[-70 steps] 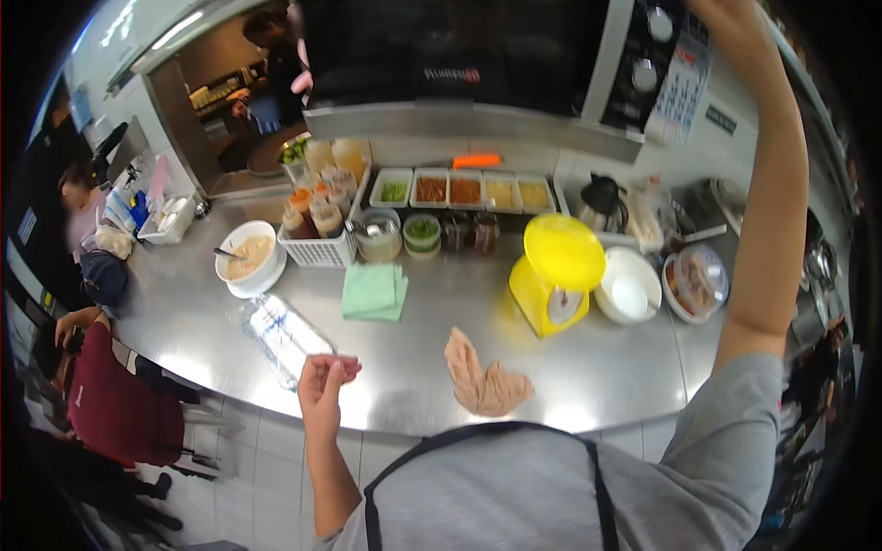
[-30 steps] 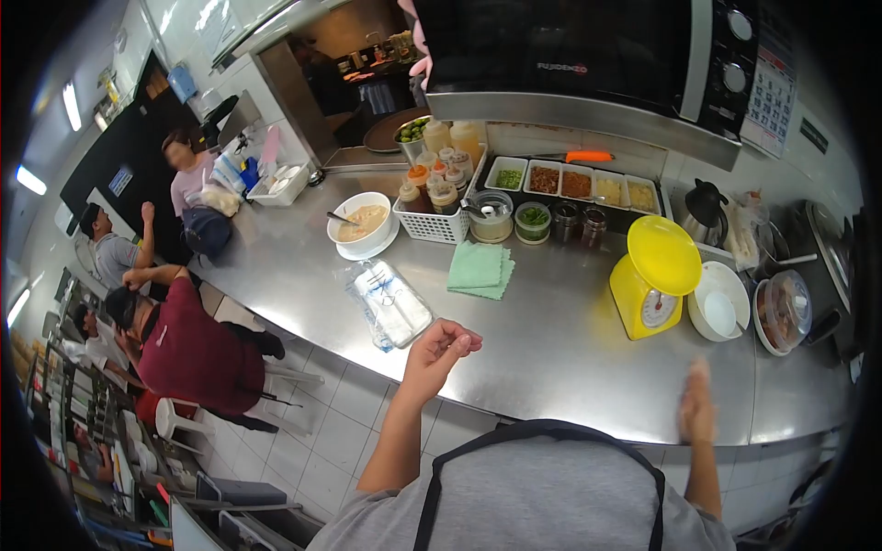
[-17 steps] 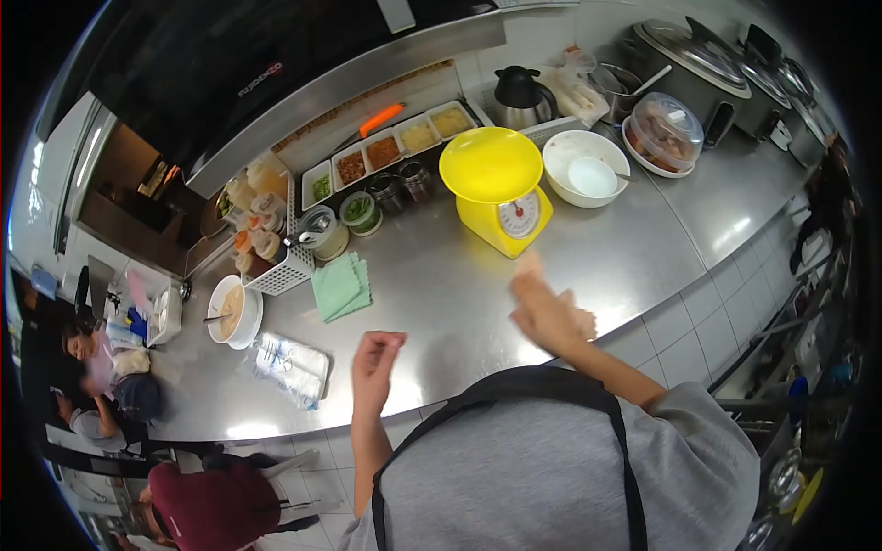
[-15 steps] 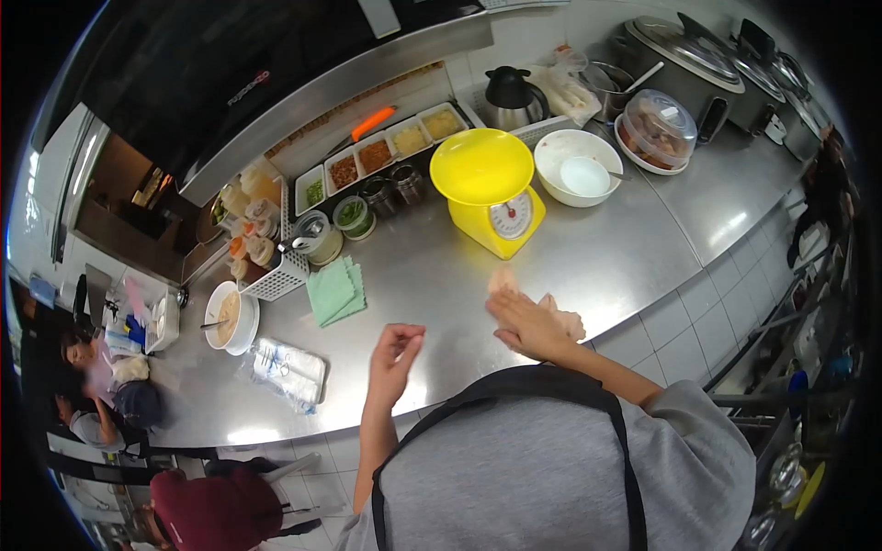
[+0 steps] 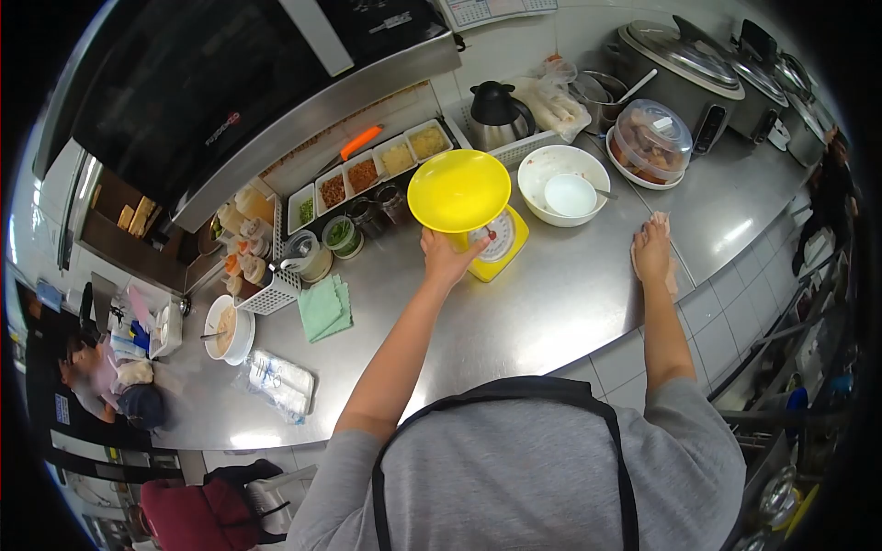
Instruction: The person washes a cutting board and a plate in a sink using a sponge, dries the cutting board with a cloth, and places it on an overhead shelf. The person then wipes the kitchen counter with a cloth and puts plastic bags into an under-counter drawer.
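My left hand point(image 5: 445, 256) is closed around the near left side of a yellow kitchen scale point(image 5: 503, 261), with the thumb by its round dial. On top of the scale sits a yellow weighing bowl point(image 5: 458, 190) with nothing in it; it hides part of the scale's body and some fingertips. Farther right, my right hand point(image 5: 653, 250) presses on a pale pink cloth point(image 5: 673, 277) near the counter's front edge, fingers bent over it. Beyond the scale stands a white bowl point(image 5: 542, 199) holding a smaller white bowl point(image 5: 571, 195) and a utensil handle.
The steel counter point(image 5: 395, 386) carries a green cloth point(image 5: 325, 309), a plastic-wrapped pack point(image 5: 278, 385) and a white basket of bottles point(image 5: 276, 296). Topping trays point(image 5: 364, 174), a thermos jug point(image 5: 498, 117) and a domed dish point(image 5: 652, 138) line the back. Other people are at the left.
My left hand has gone from hovering over the counter to gripping the scale. My right hand has slid the pink cloth rightward along the counter. The view has tilted slightly.
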The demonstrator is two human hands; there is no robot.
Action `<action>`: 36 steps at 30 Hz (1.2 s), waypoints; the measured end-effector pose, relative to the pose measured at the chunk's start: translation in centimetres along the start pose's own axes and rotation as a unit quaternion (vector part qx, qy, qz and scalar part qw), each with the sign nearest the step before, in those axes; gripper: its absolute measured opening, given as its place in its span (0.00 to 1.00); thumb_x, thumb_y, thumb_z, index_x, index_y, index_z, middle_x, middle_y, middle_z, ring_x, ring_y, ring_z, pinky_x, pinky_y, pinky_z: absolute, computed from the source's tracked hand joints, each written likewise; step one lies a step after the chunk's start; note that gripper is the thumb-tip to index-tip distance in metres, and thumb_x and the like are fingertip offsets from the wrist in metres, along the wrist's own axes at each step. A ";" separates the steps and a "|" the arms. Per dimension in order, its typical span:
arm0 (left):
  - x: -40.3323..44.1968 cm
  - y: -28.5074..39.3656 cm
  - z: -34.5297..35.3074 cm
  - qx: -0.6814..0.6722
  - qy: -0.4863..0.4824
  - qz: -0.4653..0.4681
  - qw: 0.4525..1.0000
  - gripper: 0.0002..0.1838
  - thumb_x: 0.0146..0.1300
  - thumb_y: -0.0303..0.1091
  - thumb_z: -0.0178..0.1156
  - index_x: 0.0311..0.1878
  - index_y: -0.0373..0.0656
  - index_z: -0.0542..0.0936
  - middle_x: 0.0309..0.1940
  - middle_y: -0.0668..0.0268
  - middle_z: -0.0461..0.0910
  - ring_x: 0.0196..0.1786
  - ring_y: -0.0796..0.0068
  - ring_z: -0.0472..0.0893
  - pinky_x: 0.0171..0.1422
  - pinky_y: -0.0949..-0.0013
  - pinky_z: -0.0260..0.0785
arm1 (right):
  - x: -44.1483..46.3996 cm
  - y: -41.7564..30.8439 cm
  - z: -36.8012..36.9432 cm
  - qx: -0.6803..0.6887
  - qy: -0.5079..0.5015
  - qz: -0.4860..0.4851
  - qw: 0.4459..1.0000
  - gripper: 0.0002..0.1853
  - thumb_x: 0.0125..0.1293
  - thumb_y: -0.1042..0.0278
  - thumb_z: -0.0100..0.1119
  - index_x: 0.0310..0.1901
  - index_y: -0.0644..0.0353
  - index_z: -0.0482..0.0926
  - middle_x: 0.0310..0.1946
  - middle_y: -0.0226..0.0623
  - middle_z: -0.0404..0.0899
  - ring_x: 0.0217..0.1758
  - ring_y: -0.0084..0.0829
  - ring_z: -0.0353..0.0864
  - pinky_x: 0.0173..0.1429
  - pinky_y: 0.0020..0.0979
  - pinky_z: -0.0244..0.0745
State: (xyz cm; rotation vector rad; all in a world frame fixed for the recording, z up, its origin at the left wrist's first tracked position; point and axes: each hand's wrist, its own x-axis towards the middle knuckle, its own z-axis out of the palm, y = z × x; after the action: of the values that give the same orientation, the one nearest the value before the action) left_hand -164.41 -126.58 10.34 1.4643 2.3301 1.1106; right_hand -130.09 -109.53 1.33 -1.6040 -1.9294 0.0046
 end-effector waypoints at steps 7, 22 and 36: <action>2.7 -2.3 0.0 -0.113 -0.024 0.031 0.993 0.34 0.35 0.43 0.70 0.48 0.43 0.70 0.45 0.63 0.72 0.52 0.65 0.69 0.55 0.63 0.59 | -2.5 -2.4 -0.6 0.073 0.000 -0.058 0.996 0.17 0.54 0.66 0.51 0.45 0.64 0.71 0.54 0.47 0.64 0.60 0.46 0.58 0.61 0.36 0.54; -3.2 -7.2 -1.5 -0.128 -0.077 -0.025 0.988 0.32 0.50 0.35 0.61 0.57 0.40 0.57 0.50 0.62 0.64 0.39 0.76 0.71 0.41 0.72 0.65 | -0.6 -21.9 7.3 0.467 -0.217 -0.093 0.852 0.22 0.61 0.60 0.44 0.54 0.62 0.64 0.54 0.45 0.64 0.59 0.42 0.61 0.61 0.32 0.54; -7.6 -11.4 -5.6 -0.279 0.002 -0.235 0.931 0.30 0.59 0.51 0.47 0.59 0.45 0.55 0.55 0.64 0.59 0.55 0.70 0.62 0.50 0.67 0.60 | -2.8 -25.0 6.3 0.545 -0.295 -0.066 0.782 0.22 0.60 0.58 0.48 0.52 0.63 0.65 0.49 0.42 0.68 0.52 0.32 0.68 0.54 0.30 0.62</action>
State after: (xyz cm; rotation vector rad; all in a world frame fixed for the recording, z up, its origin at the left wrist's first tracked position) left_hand -171.41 -138.38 4.92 0.6599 1.9608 1.4469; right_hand -154.99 -116.18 4.53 -0.6642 -1.8114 1.4390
